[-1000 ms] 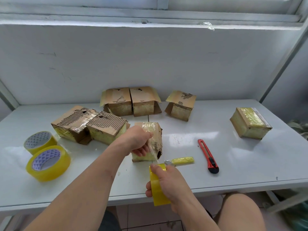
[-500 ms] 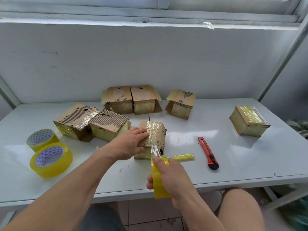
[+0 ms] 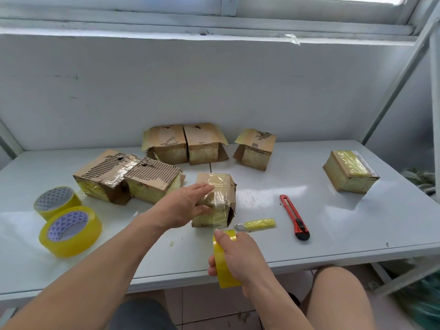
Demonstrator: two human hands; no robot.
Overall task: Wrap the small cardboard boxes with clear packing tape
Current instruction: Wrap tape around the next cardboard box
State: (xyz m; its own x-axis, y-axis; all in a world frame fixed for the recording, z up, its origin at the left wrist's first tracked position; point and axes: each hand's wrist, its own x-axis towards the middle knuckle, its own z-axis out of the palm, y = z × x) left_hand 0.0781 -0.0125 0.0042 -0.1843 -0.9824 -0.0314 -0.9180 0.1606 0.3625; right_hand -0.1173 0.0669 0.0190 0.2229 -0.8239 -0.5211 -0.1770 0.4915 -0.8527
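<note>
The smooth white table carries it all. Mid-table sits my squat cardboard box — glossy with crinkled tape; my left hand lies on it, fingers straight. At the near edge my right hand grips the yellow tape roll — a clear strip runs to the box.

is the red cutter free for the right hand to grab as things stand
Probably not yet: the right hand grips a tape roll. The red cutter itself lies uncovered on the table, nearby.
</note>
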